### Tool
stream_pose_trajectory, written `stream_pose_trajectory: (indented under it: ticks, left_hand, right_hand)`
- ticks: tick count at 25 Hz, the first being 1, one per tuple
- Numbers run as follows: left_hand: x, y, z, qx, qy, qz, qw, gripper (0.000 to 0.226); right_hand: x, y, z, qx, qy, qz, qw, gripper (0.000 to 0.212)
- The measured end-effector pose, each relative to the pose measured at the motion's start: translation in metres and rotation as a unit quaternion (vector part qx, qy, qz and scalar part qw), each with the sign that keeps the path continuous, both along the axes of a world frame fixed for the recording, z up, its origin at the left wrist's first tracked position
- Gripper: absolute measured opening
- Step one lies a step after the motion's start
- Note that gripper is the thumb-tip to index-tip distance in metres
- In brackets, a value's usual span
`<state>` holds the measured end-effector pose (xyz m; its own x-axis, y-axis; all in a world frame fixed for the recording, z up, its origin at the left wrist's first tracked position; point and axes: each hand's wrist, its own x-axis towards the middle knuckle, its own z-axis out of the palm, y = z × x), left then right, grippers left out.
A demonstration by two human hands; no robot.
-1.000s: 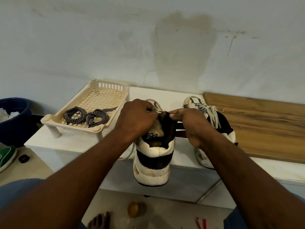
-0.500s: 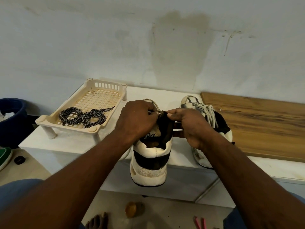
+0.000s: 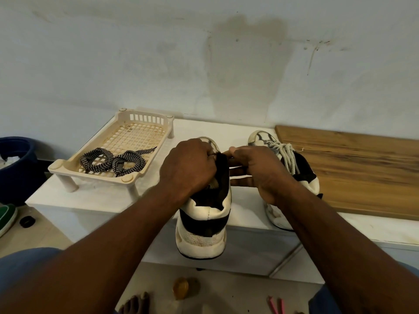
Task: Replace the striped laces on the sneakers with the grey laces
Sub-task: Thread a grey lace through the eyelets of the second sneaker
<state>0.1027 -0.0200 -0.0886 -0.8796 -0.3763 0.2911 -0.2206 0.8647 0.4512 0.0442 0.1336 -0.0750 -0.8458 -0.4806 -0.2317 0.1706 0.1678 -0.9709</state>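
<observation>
second sneaker at the bench edge, both hands at its collar

the near sneaker (image 3: 204, 223) sits toe-in on the white bench (image 3: 102, 196), its heel hanging out over the front edge toward the person. that overhang looks deliberate to me: it brings the eyelets in close and lets the wrists drop below the bench top. the left hand (image 3: 188, 166) is curled tight over the collar and dark tongue, steadying the shoe. the right hand (image 3: 260, 175) is curled too, thumb and forefinger pinched together at the tongue's edge. whether a lace end sits in that pinch i cannot tell; the hands cover it.

just beside the right wrist, the other sneaker (image 3: 303, 177) lies on the bench already wearing grey laces (image 3: 286, 155), so i judge this to be the second shoe. the striped laces (image 3: 113, 162) lie heaped in the cream tray (image 3: 68, 168) well off to the left, out of the way.

room is tight on the right: the laced sneaker is near the forearm and a wooden board (image 3: 351, 168) runs beyond it. pulling lace through looks easier upward, or leftward into the gap between hand and tray. the heel has nothing under it, so a hard tug toward the person could tip the shoe to the floor.
</observation>
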Motion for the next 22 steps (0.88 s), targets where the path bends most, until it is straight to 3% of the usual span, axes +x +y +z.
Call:
stream_pose_trajectory:
  ticks: [9,12,14,16,17,18,19,20,22]
  left_hand:
    - [0.007,-0.010,-0.007,-0.012,0.019,-0.039,0.999,0.016]
    - [0.013,-0.007,-0.005,-0.040,0.010,-0.036,0.999,0.018]
    - [0.015,-0.008,-0.004,-0.060,-0.001,-0.044,0.997,0.023]
    - [0.015,-0.009,-0.003,-0.062,0.003,-0.050,0.997,0.024]
    - [0.016,-0.009,-0.003,-0.060,0.015,-0.048,0.997,0.023]
    - [0.016,-0.009,-0.003,-0.059,0.028,-0.040,0.997,0.022]
    - [0.017,-0.009,-0.003,-0.058,0.039,-0.023,0.997,0.023]
    - [0.018,-0.010,-0.002,-0.058,0.046,-0.002,0.997,0.027]
    - [0.022,-0.014,0.001,-0.053,0.045,0.041,0.997,0.033]
  right_hand:
    - [0.008,-0.012,-0.020,0.076,0.148,-0.032,0.986,0.016]
    - [0.008,-0.018,-0.017,0.082,0.193,-0.085,0.974,0.019]
    - [0.007,-0.017,-0.004,-0.065,0.128,-0.117,0.983,0.020]
    - [0.007,-0.011,0.010,-0.279,0.012,-0.115,0.953,0.021]
    - [0.007,-0.008,0.014,-0.314,0.005,-0.125,0.941,0.021]
    - [0.006,-0.004,0.017,-0.276,0.058,-0.141,0.949,0.020]
    - [0.004,-0.002,0.015,-0.175,0.166,-0.149,0.959,0.019]
    - [0.003,-0.001,0.010,-0.030,0.300,-0.132,0.944,0.017]
    - [0.007,-0.006,-0.005,0.195,0.468,-0.028,0.861,0.012]
